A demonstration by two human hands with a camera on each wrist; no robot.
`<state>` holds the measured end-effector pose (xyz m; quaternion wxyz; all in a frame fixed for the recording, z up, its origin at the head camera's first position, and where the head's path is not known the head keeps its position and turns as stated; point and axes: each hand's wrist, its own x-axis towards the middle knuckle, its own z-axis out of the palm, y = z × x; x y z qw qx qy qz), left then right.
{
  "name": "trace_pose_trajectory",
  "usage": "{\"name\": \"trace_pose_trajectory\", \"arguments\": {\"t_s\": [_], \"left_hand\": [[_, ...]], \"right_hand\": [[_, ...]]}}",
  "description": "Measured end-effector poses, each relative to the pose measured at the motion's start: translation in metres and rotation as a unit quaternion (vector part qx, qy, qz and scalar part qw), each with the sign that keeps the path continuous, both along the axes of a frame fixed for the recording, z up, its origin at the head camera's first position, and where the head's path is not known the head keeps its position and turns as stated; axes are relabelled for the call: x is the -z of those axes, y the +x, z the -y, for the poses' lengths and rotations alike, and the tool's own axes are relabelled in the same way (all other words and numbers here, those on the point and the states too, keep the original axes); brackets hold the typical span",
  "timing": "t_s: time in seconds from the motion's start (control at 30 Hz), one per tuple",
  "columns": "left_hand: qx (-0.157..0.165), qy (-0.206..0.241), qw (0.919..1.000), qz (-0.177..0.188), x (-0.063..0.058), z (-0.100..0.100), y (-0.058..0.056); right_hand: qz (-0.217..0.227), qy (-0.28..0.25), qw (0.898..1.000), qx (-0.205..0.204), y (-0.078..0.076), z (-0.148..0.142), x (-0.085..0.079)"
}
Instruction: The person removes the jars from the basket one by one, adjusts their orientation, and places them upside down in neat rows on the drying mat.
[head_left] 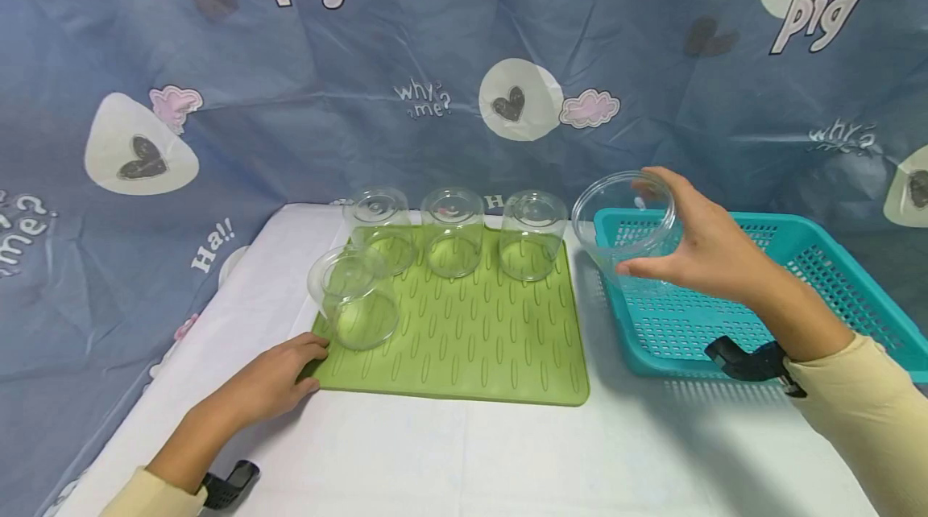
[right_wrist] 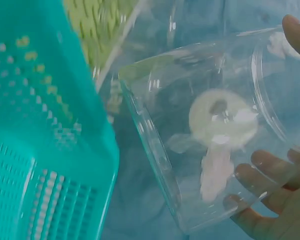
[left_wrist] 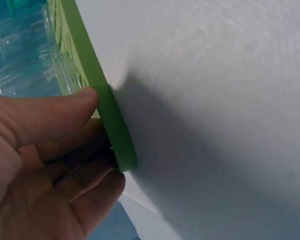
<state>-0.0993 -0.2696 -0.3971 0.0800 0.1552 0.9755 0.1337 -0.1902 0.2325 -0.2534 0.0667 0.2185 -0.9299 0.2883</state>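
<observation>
My right hand [head_left: 714, 247] grips a clear plastic tub [head_left: 605, 243], thumb on the near side and fingers round the far side. The tub is raised by the left end of a teal basket [head_left: 629, 352], its wide rim tilted up. In the right wrist view fingertips press the tub's wall [right_wrist: 210, 200] toward its narrower end. My left hand [head_left: 271, 384] pinches the front left corner of a green ribbed mat [head_left: 471, 376]; the left wrist view has the thumb [left_wrist: 75, 107] against the mat's edge [left_wrist: 110, 117]. Several similar tubs stand upside down on the mat.
Three tubs line the mat's back edge: left [head_left: 380, 231], middle [head_left: 453, 235] and right [head_left: 532, 235]. Another tub [head_left: 362, 308] sits at the mat's front left, near my left hand. Behind the white-covered table [head_left: 464, 452] hangs a blue printed cloth [head_left: 406, 42].
</observation>
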Motion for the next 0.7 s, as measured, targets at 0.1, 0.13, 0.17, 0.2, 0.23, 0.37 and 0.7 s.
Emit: {"name": "trace_pose_trajectory", "arguments": {"t_s": [0.1, 0.13, 0.17, 0.2, 0.23, 0.37, 0.7], "left_hand": [[-0.001, 0.003, 1.0, -0.002, 0.0, -0.001, 0.001], [-0.001, 0.003, 1.0, -0.001, 0.0, -0.001, 0.001], [-0.001, 0.004, 1.0, -0.002, 0.0, -0.001, 0.001], [-0.002, 0.005, 1.0, -0.002, 0.0, -0.001, 0.001], [-0.002, 0.005, 1.0, -0.002, -0.001, -0.001, 0.002], [-0.001, 0.006, 1.0, -0.004, 0.0, -0.001, 0.002], [0.002, 0.011, 0.9999, -0.01, 0.001, 0.001, 0.002]], "right_hand": [[0.011, -0.015, 0.999, -0.045, 0.003, 0.017, 0.0], [0.019, -0.019, 0.998, -0.059, 0.005, 0.023, 0.0], [0.027, -0.024, 0.997, -0.074, 0.006, 0.029, 0.0], [0.033, -0.024, 0.995, -0.089, 0.007, 0.035, 0.001], [0.038, -0.025, 0.994, -0.103, 0.008, 0.04, 0.002], [0.043, -0.017, 0.99, -0.136, 0.009, 0.056, 0.006], [0.041, -0.013, 0.987, -0.156, 0.009, 0.072, 0.009]]}}
